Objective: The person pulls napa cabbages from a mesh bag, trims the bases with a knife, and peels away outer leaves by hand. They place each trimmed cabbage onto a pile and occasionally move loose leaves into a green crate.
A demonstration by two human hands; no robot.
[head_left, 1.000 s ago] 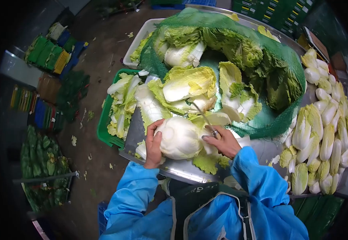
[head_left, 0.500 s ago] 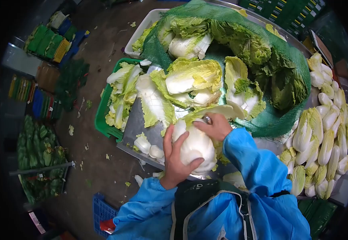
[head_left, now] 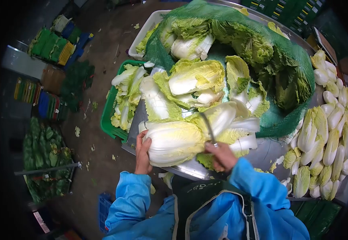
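A napa cabbage (head_left: 174,143) lies on its side over the near edge of the metal table. My left hand (head_left: 143,155) grips its left end, fingers pressed to the white base. Closed around a knife (head_left: 209,127), my right hand (head_left: 221,156) is beside the cabbage's leafy right end; the handle is mostly hidden in the fist and the blade points up and away from me. Just beyond the blade are loose white-ribbed outer leaves (head_left: 222,116). More trimmed leaves (head_left: 196,78) are heaped behind the cabbage.
A green mesh sack (head_left: 284,120) with untrimmed cabbages spreads across the table's far side. At left, a green crate (head_left: 107,120) and a white tub (head_left: 136,48) hold leaves. Trimmed cabbages (head_left: 330,132) are piled at right. A blue crate (head_left: 104,210) stands on the littered floor.
The cabbage has turned from base facing up to lying sideways, its base now left. My left hand has moved left to that base. The knife blade now shows clearly, and more leaves lie beyond.
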